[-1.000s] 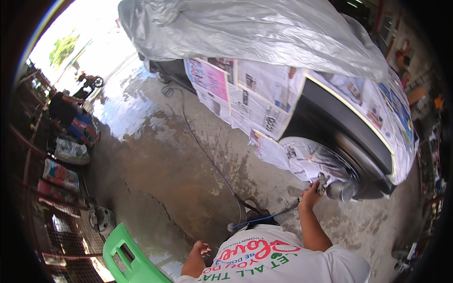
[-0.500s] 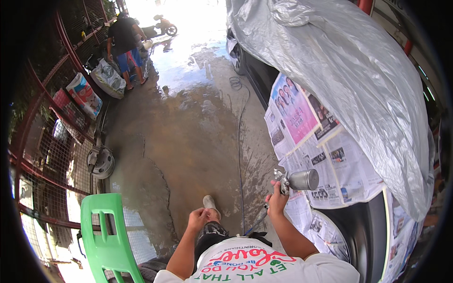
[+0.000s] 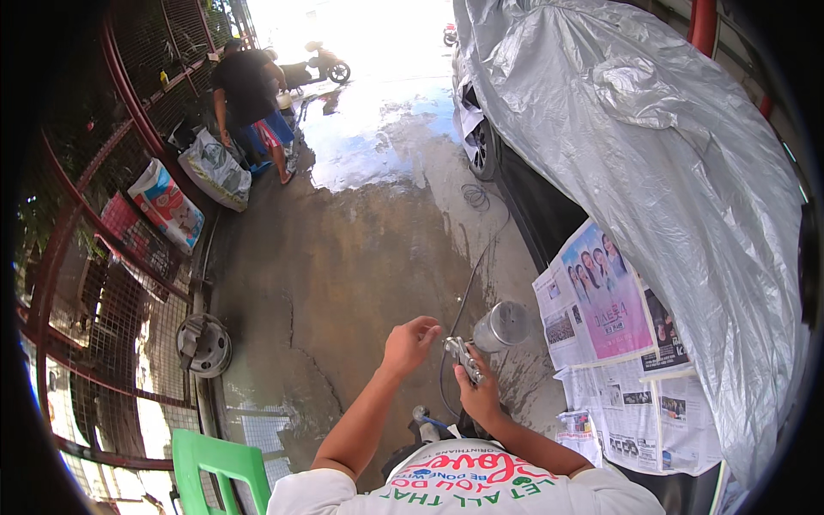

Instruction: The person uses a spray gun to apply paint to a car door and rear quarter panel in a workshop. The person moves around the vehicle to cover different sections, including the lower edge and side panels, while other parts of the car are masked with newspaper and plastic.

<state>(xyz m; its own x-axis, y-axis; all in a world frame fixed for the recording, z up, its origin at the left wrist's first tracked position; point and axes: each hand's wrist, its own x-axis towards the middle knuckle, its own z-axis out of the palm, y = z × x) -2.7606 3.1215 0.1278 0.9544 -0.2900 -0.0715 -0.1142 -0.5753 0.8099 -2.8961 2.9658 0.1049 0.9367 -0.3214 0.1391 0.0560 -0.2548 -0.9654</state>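
At 9, mesh fence [image 3: 154, 352]; at 8, wheel rim [image 3: 204, 345] on floor [image 3: 343, 283]; at 7:30, green chair [image 3: 221, 468]. At 10:30, co-worker [image 3: 245, 90] in dark shirt, well apart. At 6, left hand [image 3: 408, 348]: empty, fingers loosely bent, just beside gun, no clear contact. At 5, right hand [image 3: 481, 396] wrapped around grip of spray gun [image 3: 464, 360], with metal cup [image 3: 503, 325] out toward 4. At 1, coiled hose [image 3: 473, 275] on floor, running down behind hands; can't make out any joint to gun. At 2 to 3, dark bodywork [image 3: 536, 204]; at 4, newspaper masking [image 3: 592, 318] along side; at 2, silver cover [image 3: 652, 146] draped over top. Would call masking and draping done where visible. Not spraying bodywork now, judging by gun held over floor. Can't judge coats done or left: exposed panel mostly out of view.
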